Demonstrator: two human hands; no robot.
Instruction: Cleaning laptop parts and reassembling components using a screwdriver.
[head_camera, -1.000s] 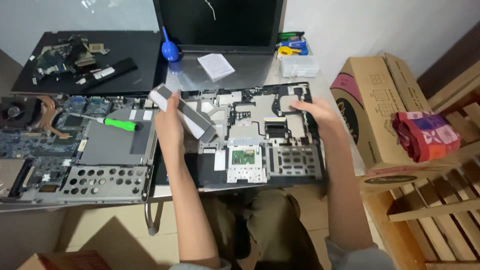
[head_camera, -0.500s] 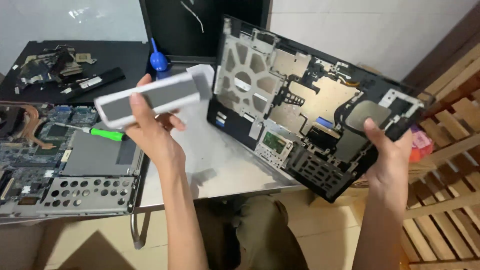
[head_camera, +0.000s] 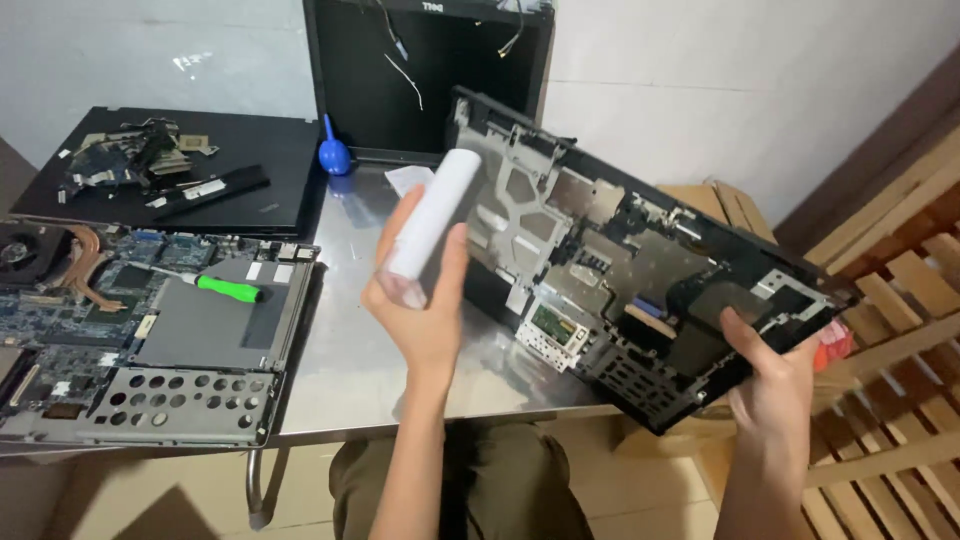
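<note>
Your left hand (head_camera: 425, 315) is closed around the lower end of a white bar (head_camera: 432, 218), thumb on the near side and fingers (head_camera: 385, 262) wrapped behind it. The bar's long axis runs up and slightly right, away from you, so its top end sits just in front of the upper left part of the chassis (head_camera: 640, 270); whether they touch there, you cannot tell.

Your right hand (head_camera: 770, 375) grips the chassis at its lower right corner, thumb over the inner face, the other fingers hidden behind. The chassis is held off the desk (head_camera: 350, 370), tilted, with its long axis falling from upper left to lower right and its inner face toward you.

So the bar lies left of the chassis, and the left hand is the nearer one to the chassis's left edge; the right hand holds the far corner.

Left of the chassis, bare desk lies below the bar. Further left sits an opened laptop base (head_camera: 150, 340) with a green screwdriver (head_camera: 225, 288) on it. Behind the chassis stands a dark screen panel (head_camera: 400, 90), with a blue blower (head_camera: 334, 152) at its foot. Right of the chassis are wooden slats (head_camera: 900, 330), close to its raised corner, so there is less room on that side.
</note>
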